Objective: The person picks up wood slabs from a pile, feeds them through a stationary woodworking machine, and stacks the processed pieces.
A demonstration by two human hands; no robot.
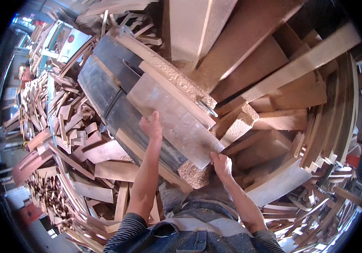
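A wide, pale wooden board [174, 120] lies slanted across the dark metal table of a saw [109, 55]. My left hand [150, 125] is closed at the board's left edge, thumb on its top face and the other fingers curled. At the near right corner, my right hand [221, 163] grips the board's end, its fingers partly hidden. Just beyond the board's far end a thin saw blade [131, 67] stands up from the table. A long wooden strip [176, 95] runs along the board's right side, beside a sawdust-covered wooden fence [160, 63].
Large planks [248, 42] lean and lie to the right, dusted with sawdust. Offcuts [73, 114] are heaped on the left. Another wooden strip [147, 156] lies along the table's left edge. Curved wooden pieces [337, 109] are stacked at far right.
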